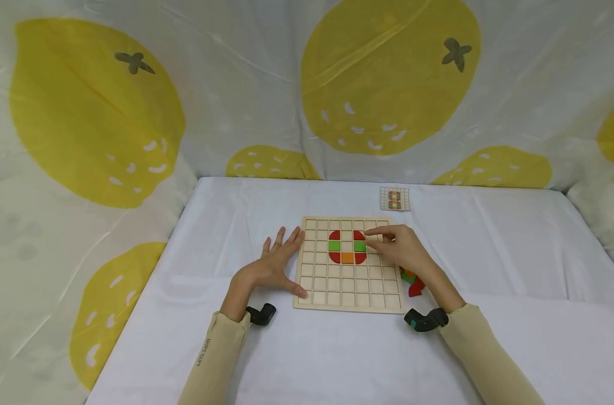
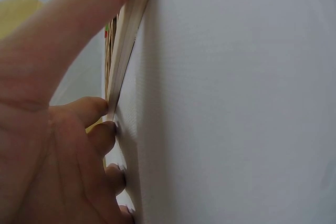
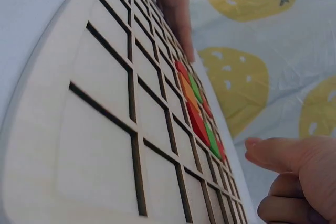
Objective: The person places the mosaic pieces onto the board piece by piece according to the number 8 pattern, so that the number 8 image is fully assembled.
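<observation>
A wooden grid board (image 1: 347, 301) lies flat on the table. In its squares sit several red rounded-corner pieces (image 1: 334, 257), two green squares (image 1: 360, 246) and an orange square (image 1: 347, 257). My left hand (image 1: 269, 267) is spread at the board's left side, thumb and fingertips at the edge; the left wrist view shows them against the rim. My right hand (image 1: 403, 244) hovers over the board's right side. Its index fingertip is right at the upper right red piece (image 1: 359, 235), with thumb and index apart and nothing visible between them.
Loose red, green and orange pieces (image 1: 415, 288) lie right of the board, partly hidden by the right forearm. A small card (image 1: 394, 199) printed with a coloured grid pattern lies behind the board. A lemon-print cloth (image 1: 246, 84) hangs behind the white table.
</observation>
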